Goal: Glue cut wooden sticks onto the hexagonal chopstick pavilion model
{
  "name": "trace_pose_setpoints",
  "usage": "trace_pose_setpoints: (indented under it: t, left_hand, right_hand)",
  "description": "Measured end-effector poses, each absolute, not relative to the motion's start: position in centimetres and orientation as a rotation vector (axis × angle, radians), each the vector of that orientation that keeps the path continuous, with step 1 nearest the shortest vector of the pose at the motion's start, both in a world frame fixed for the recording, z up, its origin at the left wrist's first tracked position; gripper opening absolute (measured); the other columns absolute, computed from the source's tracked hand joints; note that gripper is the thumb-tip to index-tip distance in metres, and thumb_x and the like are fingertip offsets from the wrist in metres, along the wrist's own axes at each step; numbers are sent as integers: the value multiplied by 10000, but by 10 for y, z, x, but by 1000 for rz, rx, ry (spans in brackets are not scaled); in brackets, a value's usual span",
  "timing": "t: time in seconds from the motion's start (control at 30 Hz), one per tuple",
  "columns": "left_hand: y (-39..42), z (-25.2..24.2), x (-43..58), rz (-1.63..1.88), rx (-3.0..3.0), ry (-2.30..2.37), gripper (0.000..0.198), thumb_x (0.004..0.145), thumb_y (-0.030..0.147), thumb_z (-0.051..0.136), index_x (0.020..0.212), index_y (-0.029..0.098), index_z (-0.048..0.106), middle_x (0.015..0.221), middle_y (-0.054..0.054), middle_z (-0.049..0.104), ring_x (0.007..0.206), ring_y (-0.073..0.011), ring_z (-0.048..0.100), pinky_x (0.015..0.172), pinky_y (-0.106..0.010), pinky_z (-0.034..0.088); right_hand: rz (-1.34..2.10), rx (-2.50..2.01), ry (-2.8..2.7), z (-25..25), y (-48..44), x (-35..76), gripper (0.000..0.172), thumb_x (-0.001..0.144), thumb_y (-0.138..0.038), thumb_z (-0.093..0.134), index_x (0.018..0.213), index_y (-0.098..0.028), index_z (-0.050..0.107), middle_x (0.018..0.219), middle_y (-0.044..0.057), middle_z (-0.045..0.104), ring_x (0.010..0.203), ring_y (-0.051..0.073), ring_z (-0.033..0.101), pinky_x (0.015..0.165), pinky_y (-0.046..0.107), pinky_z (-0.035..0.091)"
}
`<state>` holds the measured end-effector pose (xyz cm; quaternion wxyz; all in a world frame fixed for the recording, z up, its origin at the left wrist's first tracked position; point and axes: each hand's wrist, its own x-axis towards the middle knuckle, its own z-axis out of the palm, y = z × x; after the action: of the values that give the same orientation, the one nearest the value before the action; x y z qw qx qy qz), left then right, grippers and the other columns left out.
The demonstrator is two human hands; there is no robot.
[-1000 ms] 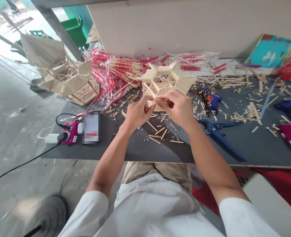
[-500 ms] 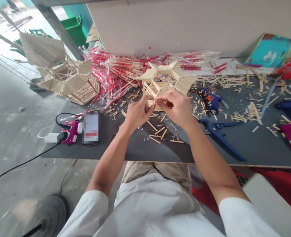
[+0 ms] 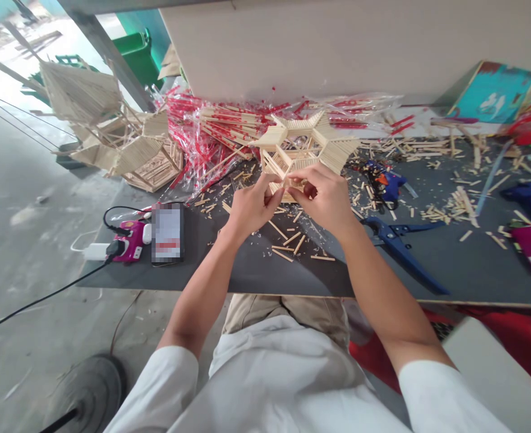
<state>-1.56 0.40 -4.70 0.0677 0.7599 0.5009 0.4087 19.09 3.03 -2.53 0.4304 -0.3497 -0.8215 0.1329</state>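
Pale wood filled the middle of the frame: a star-shaped lattice model built of thin light sticks (image 3: 302, 147) stood on the dark grey tabletop (image 3: 450, 258), just above centre. We had both hands together at its near edge. Our left hand (image 3: 251, 207) pinched the lower rim with thumb and fingers closed on a stick there, and our right hand (image 3: 326, 197) met it from the other side, fingertips closed on the same strip of sticks, so the two hands nearly touched.

Below the hands, short cut wooden sticks (image 3: 292, 243) lay loose on the table. To the right of our right wrist lay blue-handled cutters (image 3: 398, 243), and further up a small blue glue gun (image 3: 389, 183). In the upper middle, behind the model, was a heap of red-and-clear wrapped stick bundles (image 3: 211, 135). In the upper left sat other pale stick-built structures (image 3: 112, 132). At the left edge of the table lay a phone (image 3: 167, 233) beside a magenta power strip with a plug and black cable (image 3: 125, 248). A teal painted board (image 3: 493, 93) leaned in the upper right.
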Motion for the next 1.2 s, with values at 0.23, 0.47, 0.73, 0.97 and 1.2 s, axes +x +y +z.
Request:
trace_pose_setpoints:
  t: [0.23,0.47,0.73,0.97,1.2]
  left_hand:
    - [3,-45,-14,1222,2264,1518,193,1040,354,591,1174,216,617,637,81,569,546,-90,531,592,-234,371]
    - [4,-45,-14,1223,2265,1514,195,1047,363,580,1178,222,614,630,76,582,539,-93,530,591,-241,376]
    - [3,-46,-11,1234,2254,1519,213,1058,388,574,1182,218,605,624,82,574,534,-92,532,586,-239,361]
    - [2,-46,-10,1222,2256,1537,200,1061,362,564,1187,211,600,627,81,566,533,-92,528,591,-242,356]
    - [2,-47,-10,1215,2264,1536,220,1053,359,577,1210,205,594,624,89,563,539,-90,534,589,-239,360]
  right_hand:
    - [335,-896,-2045,-27,30,190,219,1054,-410,614,1164,-274,746,1104,59,724,820,177,676,798,352,571]
    - [332,-882,-2038,-28,30,188,187,1057,-373,609,1109,-283,764,1086,53,721,839,185,671,782,361,567]
    - [345,-904,-1998,-27,29,187,206,1062,-404,599,1117,-272,748,1079,54,728,837,183,681,780,356,567]
    - [331,-896,-1994,-27,29,186,205,1056,-420,615,1097,-263,740,1043,48,722,812,175,676,785,346,560]
    - [318,-896,-1921,-30,30,197,199,998,-420,716,1089,-245,686,955,8,718,642,128,620,681,305,520]
